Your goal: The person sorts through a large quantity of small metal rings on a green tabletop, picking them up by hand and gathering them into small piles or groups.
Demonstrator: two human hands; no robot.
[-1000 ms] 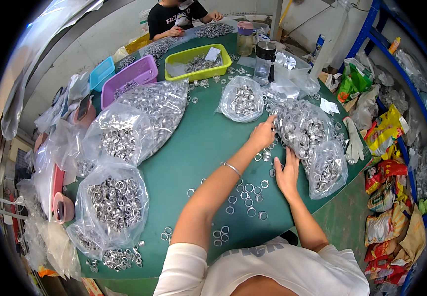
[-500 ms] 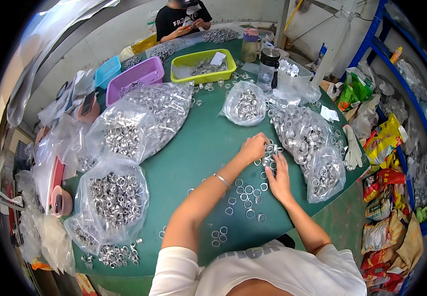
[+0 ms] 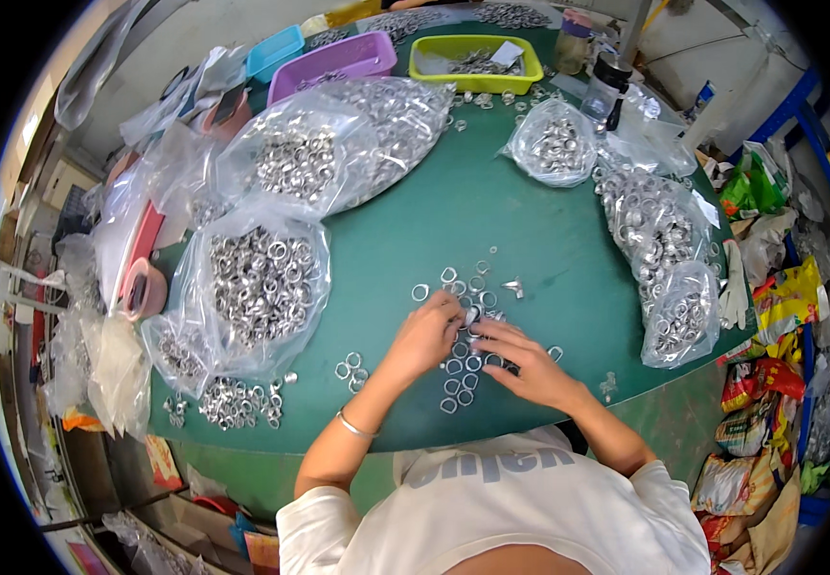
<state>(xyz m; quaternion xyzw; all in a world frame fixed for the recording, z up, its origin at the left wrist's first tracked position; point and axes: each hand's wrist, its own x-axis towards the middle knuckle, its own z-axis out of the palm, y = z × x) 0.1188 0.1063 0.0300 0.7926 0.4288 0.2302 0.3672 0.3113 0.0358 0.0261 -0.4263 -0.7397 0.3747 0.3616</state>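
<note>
My left hand [image 3: 426,337] and my right hand [image 3: 520,362] meet over a small scatter of loose metal rings [image 3: 463,369] on the green table [image 3: 453,216], near its front edge. Fingertips of both hands pinch at a small shiny ring [image 3: 472,315] between them. More rings [image 3: 460,280] lie just beyond the fingers. A silver bracelet sits on my left wrist [image 3: 355,425].
Clear plastic bags full of rings lie to the left [image 3: 257,283], behind [image 3: 338,144] and to the right [image 3: 659,240]. Yellow [image 3: 477,59], purple [image 3: 333,65] and blue [image 3: 276,48] trays stand at the far edge. Snack packets [image 3: 784,302] pile at the right.
Both hands have drawn back from the right-hand bags toward the table's front edge and now work together over the loose rings. The camera has tilted down and closer.
</note>
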